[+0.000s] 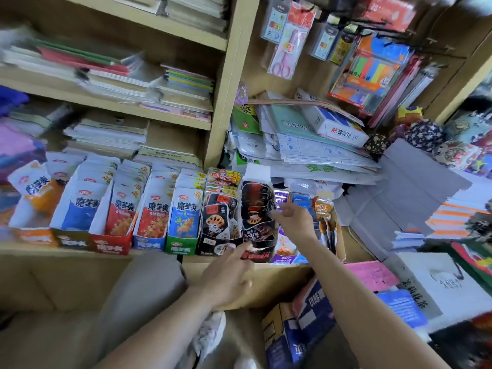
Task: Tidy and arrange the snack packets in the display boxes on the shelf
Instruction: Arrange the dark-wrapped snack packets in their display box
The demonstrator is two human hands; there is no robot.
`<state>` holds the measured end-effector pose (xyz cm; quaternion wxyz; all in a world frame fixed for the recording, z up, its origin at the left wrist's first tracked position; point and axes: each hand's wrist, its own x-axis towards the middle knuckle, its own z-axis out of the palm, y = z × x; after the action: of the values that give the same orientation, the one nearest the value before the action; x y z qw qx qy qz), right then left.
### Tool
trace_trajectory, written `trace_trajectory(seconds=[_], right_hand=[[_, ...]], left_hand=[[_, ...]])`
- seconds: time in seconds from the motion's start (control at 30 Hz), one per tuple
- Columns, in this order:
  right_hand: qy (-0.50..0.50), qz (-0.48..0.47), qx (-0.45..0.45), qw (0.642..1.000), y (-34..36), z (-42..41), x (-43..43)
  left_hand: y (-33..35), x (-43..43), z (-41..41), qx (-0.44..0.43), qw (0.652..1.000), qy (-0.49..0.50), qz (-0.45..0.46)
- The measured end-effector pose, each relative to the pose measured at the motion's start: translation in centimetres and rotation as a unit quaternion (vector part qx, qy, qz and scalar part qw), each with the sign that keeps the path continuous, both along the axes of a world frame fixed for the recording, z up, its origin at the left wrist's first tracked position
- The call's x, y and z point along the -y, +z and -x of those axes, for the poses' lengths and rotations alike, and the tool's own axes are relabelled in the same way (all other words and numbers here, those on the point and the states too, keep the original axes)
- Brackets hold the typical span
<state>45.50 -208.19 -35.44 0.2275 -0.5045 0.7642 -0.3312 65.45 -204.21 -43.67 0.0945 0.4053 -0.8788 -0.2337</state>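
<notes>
Black glossy snack packets (pixel 257 209) stand crooked in their black cardboard display box (pixel 257 257) on the pale wooden shelf (pixel 72 253); left hand (pixel 226 275), fingers straight, steadies its front; right hand (pixel 295 222) touches the packets, grip unclear; straightening seems in hand; next, probably, pushing them level.

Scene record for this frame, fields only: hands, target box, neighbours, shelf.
left hand: open, index fingertip at front of rightmost black box
right hand: open, fingers against black packets in it
left neighbour: other black box, then green box
right neighbour: purple packets
shelf: wooden, boxes in a row
</notes>
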Motion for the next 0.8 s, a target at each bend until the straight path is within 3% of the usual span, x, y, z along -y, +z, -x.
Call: trace_trajectory(seconds=[0.13,0.23,0.33,0.43,0.63,0.73,0.8], right_hand=[[-0.027,-0.003,-0.073,0.997,-0.1,-0.4,4.0],[-0.057,0.044,-0.069,0.995,-0.9,0.7,5.4],[-0.084,0.165,0.068,0.980,-1.8,2.6,5.1],[-0.091,0.222,0.243,0.940,-2.5,4.1,3.9],[-0.145,0.312,0.365,0.865,-1.1,7.0,2.3],[-0.141,0.293,0.454,0.829,-0.9,7.8,1.7],[-0.121,0.271,0.482,0.824,-0.8,7.4,1.7]], left_hand=[[0.1,0.0,-0.5,-0.018,1.000,0.011,0.001],[-0.5,0.5,-1.1,-0.064,0.998,0.022,0.012],[-0.8,1.1,-1.2,-0.082,0.996,0.032,0.028],[-0.8,1.3,-0.6,-0.096,0.993,0.046,0.042],[0.3,0.7,-0.6,-0.097,0.994,0.054,0.000],[2.3,0.3,-1.3,-0.033,0.998,0.055,-0.009],[3.6,0.7,-1.9,0.008,0.998,0.060,0.000]])
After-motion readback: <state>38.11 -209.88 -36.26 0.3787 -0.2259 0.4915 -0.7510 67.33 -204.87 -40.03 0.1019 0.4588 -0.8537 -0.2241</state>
